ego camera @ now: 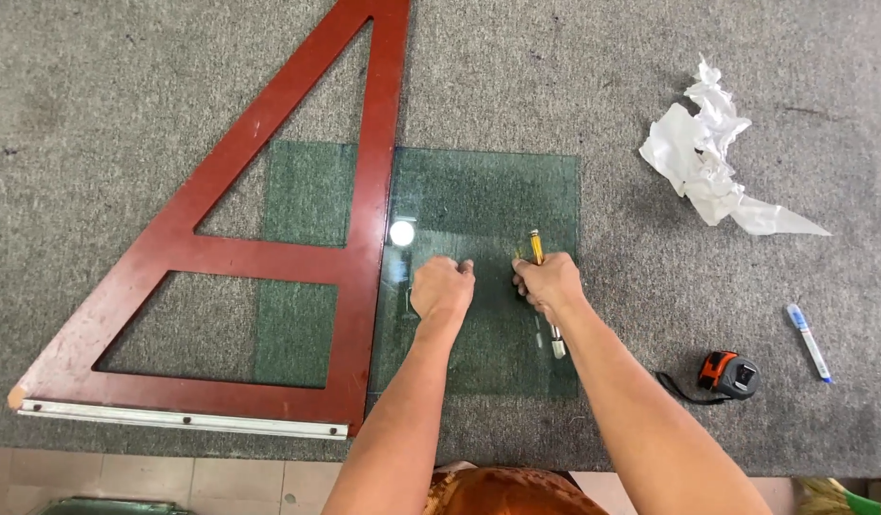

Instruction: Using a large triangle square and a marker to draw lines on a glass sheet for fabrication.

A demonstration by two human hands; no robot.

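Nearest the camera, both forearms reached up from the bottom edge. The left hand (442, 289) was curled into a fist, knuckles pressing on the pale green rectangular glass sheet (478, 205), which lay flat at frame centre on the grey carpeted worktable (574, 76). The right hand (549, 283) was closed around a slim glass cutter w/ yellow tip and metal shaft (536, 247), just right of the fist.

Risks, as judged: a fist leaning on glass could crack it or slip toward a raw edge; the cutter could skid since it sat apart from the big red wooden triangular square (269, 248) overlapping the sheet's left part.

Hard to tell: the cutter's wheel end, any score line, and the glass edge under the square. A glare spot sat near the square.

Farther right: orange-black tape measure (727, 372), blue-white marker pen (808, 341), crumpled white paper (709, 162) at upper right.
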